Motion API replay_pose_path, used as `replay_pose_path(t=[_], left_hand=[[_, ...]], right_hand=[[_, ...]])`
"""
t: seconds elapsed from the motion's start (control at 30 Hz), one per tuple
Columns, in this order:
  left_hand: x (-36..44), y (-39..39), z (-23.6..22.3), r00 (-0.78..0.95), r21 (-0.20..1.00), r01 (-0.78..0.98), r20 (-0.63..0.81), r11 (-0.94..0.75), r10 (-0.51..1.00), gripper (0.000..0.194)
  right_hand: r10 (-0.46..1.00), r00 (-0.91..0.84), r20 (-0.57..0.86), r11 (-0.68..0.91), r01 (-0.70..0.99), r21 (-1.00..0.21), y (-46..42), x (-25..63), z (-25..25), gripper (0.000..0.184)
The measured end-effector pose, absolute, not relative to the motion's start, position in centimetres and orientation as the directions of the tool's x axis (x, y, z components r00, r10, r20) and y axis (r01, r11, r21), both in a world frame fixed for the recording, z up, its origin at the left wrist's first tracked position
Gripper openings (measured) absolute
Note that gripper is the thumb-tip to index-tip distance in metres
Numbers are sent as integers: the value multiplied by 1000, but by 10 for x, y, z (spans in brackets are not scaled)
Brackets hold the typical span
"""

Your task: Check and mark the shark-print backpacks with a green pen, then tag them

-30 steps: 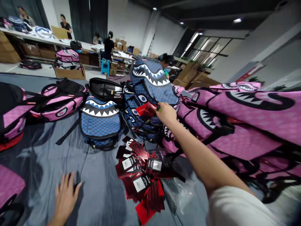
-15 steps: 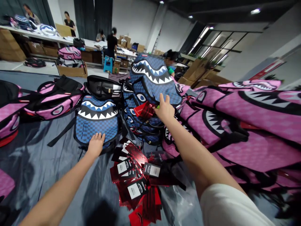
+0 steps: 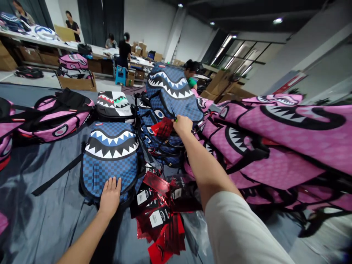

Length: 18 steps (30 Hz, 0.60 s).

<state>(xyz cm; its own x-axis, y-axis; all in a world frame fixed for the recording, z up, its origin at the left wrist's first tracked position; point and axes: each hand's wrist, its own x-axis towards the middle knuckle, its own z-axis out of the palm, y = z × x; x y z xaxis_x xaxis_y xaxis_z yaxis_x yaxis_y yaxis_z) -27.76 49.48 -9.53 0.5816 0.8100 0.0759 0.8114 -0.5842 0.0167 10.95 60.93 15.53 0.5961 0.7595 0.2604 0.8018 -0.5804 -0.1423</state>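
A blue checkered backpack (image 3: 110, 165) with a shark-tooth print lies face up in front of me. Flat on its lower front rests my left hand (image 3: 110, 196), fingers stretched out. My right hand (image 3: 183, 125) is closed beside the stacked blue backpacks, just under the front of the top backpack (image 3: 172, 88). A small bright green bit shows at its fingertips; what it belongs to is hidden. Red tags (image 3: 162, 128) hang against the stack left of that hand. Between my arms lies a loose heap of red and black hang tags (image 3: 158, 218), some with white labels.
Pink shark-print backpacks (image 3: 288, 154) are piled at right, and more pink backpacks (image 3: 55, 117) lie at left. A small bag with red and green teeth (image 3: 114, 104) sits behind the front backpack. Other people work at long tables (image 3: 66, 46) at the back.
The front blue backpack has come closer with my left hand on it. The small bag behind it has dropped flat, showing its teeth print. My right hand's fingers have gone from spread to closed.
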Motion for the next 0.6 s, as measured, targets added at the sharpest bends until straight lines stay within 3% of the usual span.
replay_pose_path(t=[0.23, 0.4, 0.5, 0.6], left_hand=[[-280, 493, -93, 569, 71, 817, 61, -572, 820, 59], [-289, 480, -73, 570, 120, 807, 95, -578, 816, 62], [-302, 452, -66, 531, 268, 758, 274, -594, 802, 53], [-328, 410, -75, 454, 456, 647, 413, -611, 790, 60]], right_hand=[[767, 599, 230, -575, 801, -168, 603, 113, 176, 31], [761, 612, 217, -584, 791, -181, 578, 125, 178, 44], [766, 610, 202, -580, 792, -192, 569, 133, 171, 41], [769, 600, 219, -564, 799, -209, 570, 136, 167, 35]])
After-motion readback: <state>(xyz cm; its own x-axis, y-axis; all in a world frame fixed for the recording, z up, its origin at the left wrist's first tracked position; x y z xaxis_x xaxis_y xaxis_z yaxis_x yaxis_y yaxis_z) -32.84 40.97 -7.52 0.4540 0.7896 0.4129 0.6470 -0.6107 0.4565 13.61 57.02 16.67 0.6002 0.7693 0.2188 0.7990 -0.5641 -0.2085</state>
